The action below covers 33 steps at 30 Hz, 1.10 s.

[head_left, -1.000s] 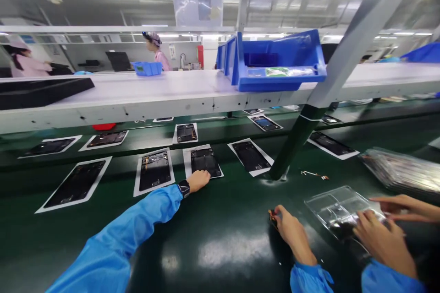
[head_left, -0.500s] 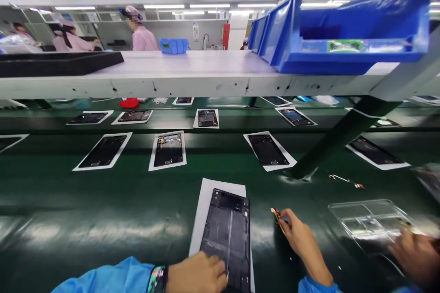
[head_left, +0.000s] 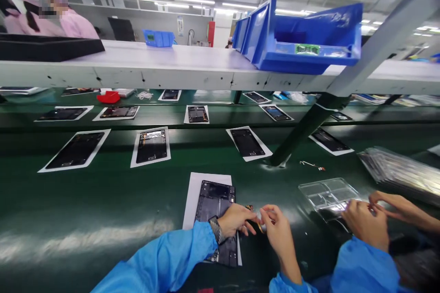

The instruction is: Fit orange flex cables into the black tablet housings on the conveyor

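My left hand (head_left: pixel 237 220) reaches across a black tablet housing (head_left: pixel 209 206), which lies on a white sheet (head_left: pixel 190 194). Its fingers pinch a small orange-brown flex cable (head_left: pixel 259 228) just off the housing's right edge. From the other side my right hand (head_left: pixel 277 231) closes thumb and fingertips on the same cable. The fingers partly cover the cable, and the left forearm hides the lower left of the housing.
To the right, a co-worker's hands (head_left: pixel 366 224) work above a clear plastic tray (head_left: pixel 323 187). A pile of clear trays (head_left: pixel 398 169) lies beyond. A thin loose cable (head_left: pixel 312 165) rests near the slanted post (head_left: pixel 295 135). Blue bins (head_left: pixel 302 59) stand on the shelf (head_left: pixel 192 71) overhead.
My left hand has moved from the housing's lower part to the cable, meeting my right hand. The view has turned right, showing more of the co-worker's hands and the tray pile.
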Tool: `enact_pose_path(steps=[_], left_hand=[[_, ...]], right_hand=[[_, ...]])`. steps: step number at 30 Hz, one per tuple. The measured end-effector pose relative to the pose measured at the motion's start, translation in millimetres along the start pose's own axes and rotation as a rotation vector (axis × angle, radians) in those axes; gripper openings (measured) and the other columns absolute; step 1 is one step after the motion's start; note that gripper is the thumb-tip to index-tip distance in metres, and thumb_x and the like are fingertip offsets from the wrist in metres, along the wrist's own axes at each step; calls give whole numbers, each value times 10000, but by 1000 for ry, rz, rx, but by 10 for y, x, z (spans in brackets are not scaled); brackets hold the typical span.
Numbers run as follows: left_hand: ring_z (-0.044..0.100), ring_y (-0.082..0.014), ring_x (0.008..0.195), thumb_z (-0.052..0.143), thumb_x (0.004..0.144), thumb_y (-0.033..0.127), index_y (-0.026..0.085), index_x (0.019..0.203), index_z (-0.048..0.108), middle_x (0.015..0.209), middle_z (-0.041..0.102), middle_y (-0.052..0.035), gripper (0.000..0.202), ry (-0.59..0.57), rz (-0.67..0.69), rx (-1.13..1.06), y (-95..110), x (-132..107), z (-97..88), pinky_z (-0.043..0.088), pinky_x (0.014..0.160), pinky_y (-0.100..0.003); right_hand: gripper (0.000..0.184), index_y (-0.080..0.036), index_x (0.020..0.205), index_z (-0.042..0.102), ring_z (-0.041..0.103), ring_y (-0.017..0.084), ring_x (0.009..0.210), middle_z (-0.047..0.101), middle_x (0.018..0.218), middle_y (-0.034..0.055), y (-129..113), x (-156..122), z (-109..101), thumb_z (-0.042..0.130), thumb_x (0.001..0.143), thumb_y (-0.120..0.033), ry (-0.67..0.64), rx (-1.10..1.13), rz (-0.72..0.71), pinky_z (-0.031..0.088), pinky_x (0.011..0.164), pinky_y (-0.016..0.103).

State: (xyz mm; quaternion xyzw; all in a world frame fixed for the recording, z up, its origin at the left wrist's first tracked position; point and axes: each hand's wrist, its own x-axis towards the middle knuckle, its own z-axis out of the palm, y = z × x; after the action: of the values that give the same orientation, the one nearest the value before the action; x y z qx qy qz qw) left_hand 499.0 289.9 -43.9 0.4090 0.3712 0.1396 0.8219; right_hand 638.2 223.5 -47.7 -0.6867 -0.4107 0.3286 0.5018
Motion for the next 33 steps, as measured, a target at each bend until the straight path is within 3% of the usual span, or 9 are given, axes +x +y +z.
enact_pose_path(steps=[5, 9, 12, 15, 19, 23, 30, 33], left_hand=[[553, -49, 421, 741, 704, 304, 107, 820, 574, 865, 700, -73, 284, 142, 67, -132, 33, 53, -107, 324, 338, -149], [559, -52, 445, 753, 689, 311, 114, 838, 569, 829, 702, -63, 308, 126, 137, -175, 216, -23, -247, 346, 372, -149], [574, -69, 476, 799, 649, 334, 103, 845, 594, 810, 709, -83, 366, 29, 183, -154, 351, -214, -332, 356, 390, -157], [574, -73, 492, 811, 662, 333, 94, 867, 608, 792, 706, -86, 374, -98, 215, -145, 424, -429, -406, 375, 409, -160], [572, -80, 481, 812, 682, 302, 101, 888, 594, 756, 701, -77, 361, -284, 217, -172, 404, -614, -499, 390, 406, -162], [578, -85, 473, 825, 674, 299, 85, 886, 616, 748, 705, -87, 366, -328, 178, -172, 327, -692, -575, 392, 394, -164], [577, -78, 481, 826, 683, 283, 85, 883, 613, 746, 696, -75, 354, -347, 160, -238, 258, -748, -710, 391, 391, -157], [576, -80, 482, 819, 694, 269, 82, 898, 611, 745, 693, -73, 347, -365, 159, -257, 221, -745, -749, 390, 398, -162]], right_hand=[[376, -210, 957, 565, 401, 65, 414, 589, 652, -42, -116, -231, 78, 756, 746, -456, 138, 406, 11, 321, 426, 196], [301, -234, 1004, 573, 302, 11, 370, 559, 627, -71, -203, -227, 73, 731, 806, -397, 184, 682, 23, 337, 453, 170], [389, -222, 1065, 609, 331, 22, 399, 582, 674, -42, -206, -41, 98, 770, 768, -414, 85, 575, 20, 282, 412, 163], [504, -212, 1175, 612, 325, 30, 419, 627, 801, 5, -197, 155, 182, 770, 759, -447, -123, 463, 23, 237, 389, 181], [427, -215, 1155, 639, 311, 28, 424, 642, 889, 30, -233, 231, 342, 725, 804, -443, -356, 480, -4, 231, 402, 200], [372, -198, 1056, 680, 322, 33, 421, 632, 840, 29, -273, 193, 470, 735, 787, -448, -502, 464, 16, 208, 392, 199], [324, -199, 974, 670, 274, 23, 406, 559, 664, -30, -173, 153, 540, 723, 795, -464, -583, 559, 18, 225, 431, 202], [369, -216, 1034, 646, 313, 41, 436, 598, 768, -6, -209, 133, 571, 738, 776, -462, -580, 512, 31, 216, 418, 199]])
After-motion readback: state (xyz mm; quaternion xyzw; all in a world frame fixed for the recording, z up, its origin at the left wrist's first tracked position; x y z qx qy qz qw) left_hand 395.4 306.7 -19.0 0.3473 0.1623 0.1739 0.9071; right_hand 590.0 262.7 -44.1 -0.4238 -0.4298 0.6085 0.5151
